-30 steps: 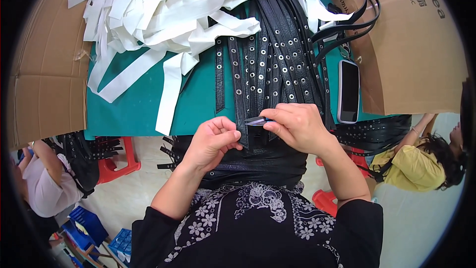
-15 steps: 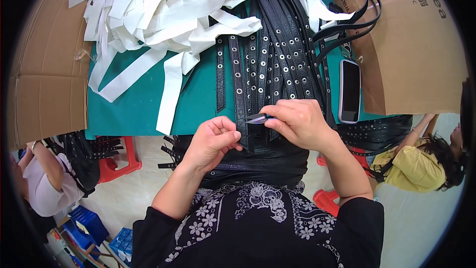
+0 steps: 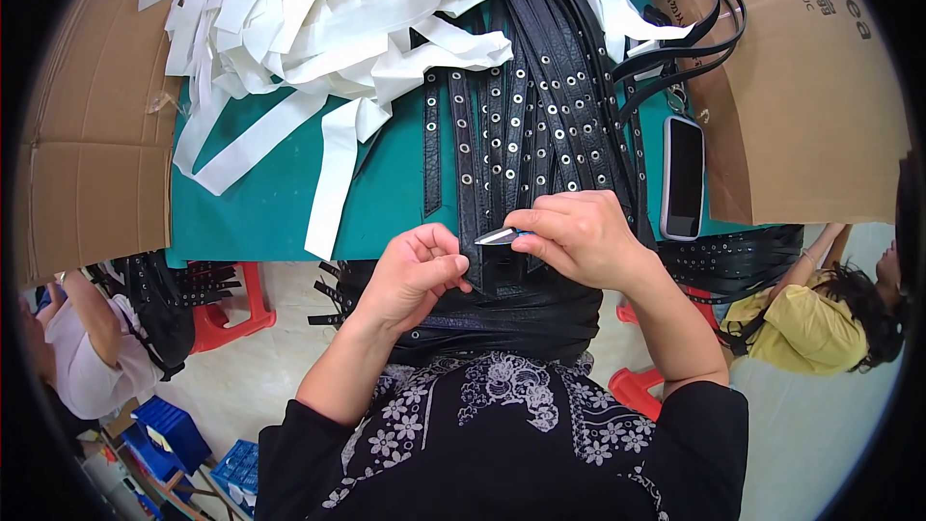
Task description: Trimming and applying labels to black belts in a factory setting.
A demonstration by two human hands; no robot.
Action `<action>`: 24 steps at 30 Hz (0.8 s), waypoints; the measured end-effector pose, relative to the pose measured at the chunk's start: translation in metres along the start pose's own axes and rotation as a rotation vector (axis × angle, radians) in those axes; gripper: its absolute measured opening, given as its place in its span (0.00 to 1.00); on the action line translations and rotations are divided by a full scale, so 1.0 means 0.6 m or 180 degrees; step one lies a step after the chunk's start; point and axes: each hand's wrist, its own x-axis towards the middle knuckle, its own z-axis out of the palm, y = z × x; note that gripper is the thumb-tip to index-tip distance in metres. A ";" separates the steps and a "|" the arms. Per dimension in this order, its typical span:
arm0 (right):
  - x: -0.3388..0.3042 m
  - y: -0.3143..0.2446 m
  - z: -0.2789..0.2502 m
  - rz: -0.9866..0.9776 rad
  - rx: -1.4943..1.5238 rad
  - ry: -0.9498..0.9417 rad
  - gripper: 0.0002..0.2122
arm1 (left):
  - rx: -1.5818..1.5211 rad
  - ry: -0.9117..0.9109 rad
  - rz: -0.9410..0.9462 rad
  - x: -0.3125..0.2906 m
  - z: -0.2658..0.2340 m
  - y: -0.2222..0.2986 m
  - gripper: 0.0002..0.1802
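My right hand [image 3: 579, 236] is closed around a small pair of thread snips [image 3: 496, 236], whose silver blades point left across a black strap. That black strap [image 3: 467, 174], studded with silver eyelets, hangs over the table's front edge. At its lower end, my left hand [image 3: 420, 272] has thumb and forefinger pinched on the strap's left edge; any thread between them is too fine to make out. Many similar eyelet straps [image 3: 550, 125] lie in a bundle beyond my hands. A black heap of the same material [image 3: 502, 318] rests across my lap.
White fabric strips [image 3: 318, 19] pile up on the green table [image 3: 260, 222]. A phone [image 3: 683, 178] lies at the right, beside a cardboard box [image 3: 801, 125]; more cardboard [image 3: 96, 135] stands left. People sit either side, one in a yellow top [image 3: 805, 328], near red stools [image 3: 236, 314].
The snips have turned slightly in my right hand, so the blades show brighter and sit a little further left. My left hand stays almost in place.
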 end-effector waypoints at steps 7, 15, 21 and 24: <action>-0.012 0.000 0.021 0.0449 0.0532 0.0776 0.10 | -0.0264 -0.0098 -0.0096 0.002 -0.001 -0.001 0.05; -0.012 -0.010 0.018 0.0064 0.0158 0.0459 0.09 | -0.0416 -0.0200 -0.0108 -0.001 -0.005 -0.003 0.05; -0.023 -0.008 0.010 0.0299 0.0192 0.0520 0.09 | -0.0276 -0.0081 -0.0038 -0.003 -0.002 0.000 0.05; -0.024 -0.021 0.007 0.0226 -0.0038 0.0362 0.09 | -0.0114 0.0029 -0.0024 -0.005 -0.002 0.000 0.05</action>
